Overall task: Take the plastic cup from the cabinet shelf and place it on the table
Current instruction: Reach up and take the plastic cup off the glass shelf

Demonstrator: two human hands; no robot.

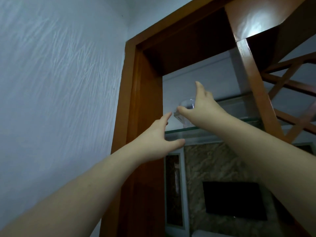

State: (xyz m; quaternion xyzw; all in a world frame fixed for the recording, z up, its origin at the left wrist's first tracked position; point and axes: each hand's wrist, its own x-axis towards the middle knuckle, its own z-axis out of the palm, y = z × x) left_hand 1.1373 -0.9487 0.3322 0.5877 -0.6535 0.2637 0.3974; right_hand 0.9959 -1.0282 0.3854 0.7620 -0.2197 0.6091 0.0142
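A clear plastic cup (185, 115) stands on the glass shelf (196, 132) of a brown wooden cabinet, seen from below. My right hand (200, 105) reaches up to it, thumb against the cup's left side and fingers spread up past its rim, partly covering it. The fingers do not look closed around it. My left hand (159, 139) is lower and to the left, open, its thumb under the shelf's front edge and its fingers near the cabinet's left post. The table is out of view.
The cabinet's left post (145, 100) and top board (188, 48) frame the shelf opening. A slanted wooden strut (256, 82) with crossbars stands to the right. A textured white wall (59, 82) fills the left. Below the shelf hangs a dark screen (234, 200) on a marbled panel.
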